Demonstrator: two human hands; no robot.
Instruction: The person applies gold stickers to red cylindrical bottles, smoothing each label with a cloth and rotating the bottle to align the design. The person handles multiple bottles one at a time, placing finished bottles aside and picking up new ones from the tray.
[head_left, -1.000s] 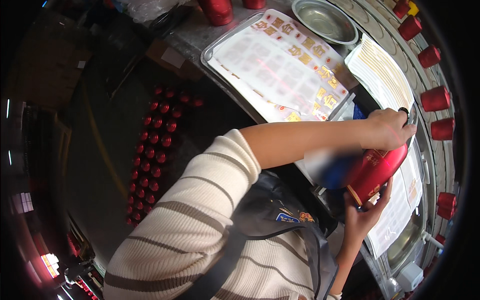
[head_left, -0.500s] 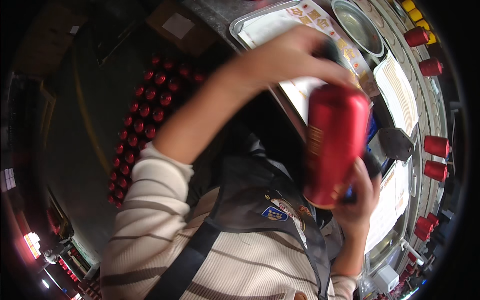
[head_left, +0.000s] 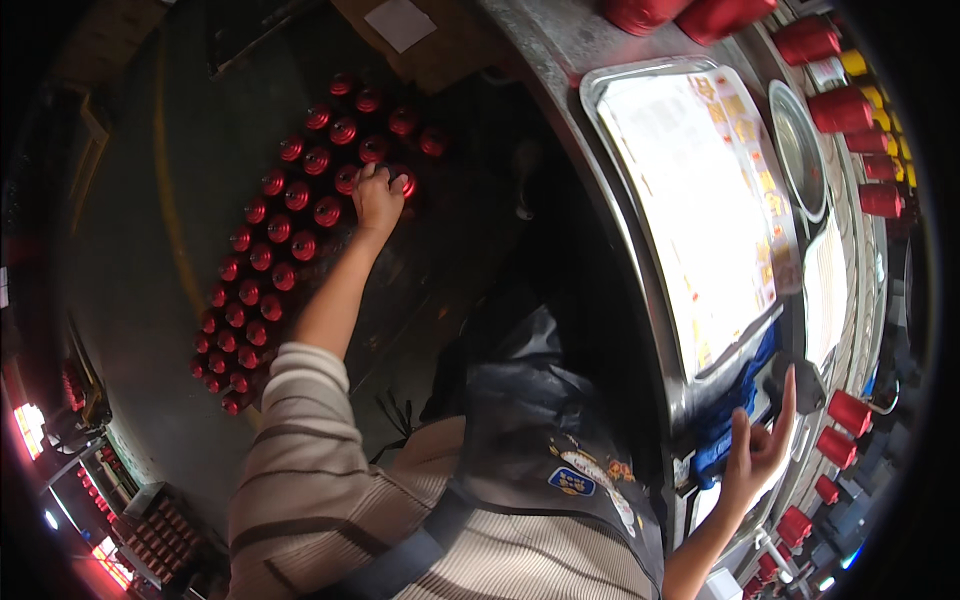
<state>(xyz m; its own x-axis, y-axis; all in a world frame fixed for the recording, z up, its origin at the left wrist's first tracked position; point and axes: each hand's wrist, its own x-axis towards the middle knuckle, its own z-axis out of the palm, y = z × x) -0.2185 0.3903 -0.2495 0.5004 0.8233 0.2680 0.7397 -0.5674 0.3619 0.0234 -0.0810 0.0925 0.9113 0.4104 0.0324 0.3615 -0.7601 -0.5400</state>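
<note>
Far out to my left, my left hand [head_left: 379, 198] reaches down to a block of standing red bottles. Its fingers are closed at the top of one red bottle [head_left: 405, 183], at the near right side of the block; the bottle's lower body is lost in shadow. On the right, my right hand [head_left: 760, 455] is raised with the index finger stretched out and the thumb apart, holding nothing I can see. It is beside a dark angular block [head_left: 802, 388] and a blue cloth [head_left: 735, 420]. A metal tray [head_left: 640, 210] with white sheets of gold-printed labels lies beyond it.
A metal bowl [head_left: 797, 150] stands past the tray, beside a stack of white sheets [head_left: 824, 290]. Red bottles [head_left: 840, 108] line the conveyor [head_left: 868, 250] along the right. The metal table edge [head_left: 600, 180] runs between me and the tray. A cardboard box [head_left: 440, 50] sits at the far side.
Both hands were at a red bottle in front of the table. My left hand has swung left to the standing bottles; my right hand has come off the bottle and its fingers have opened.
</note>
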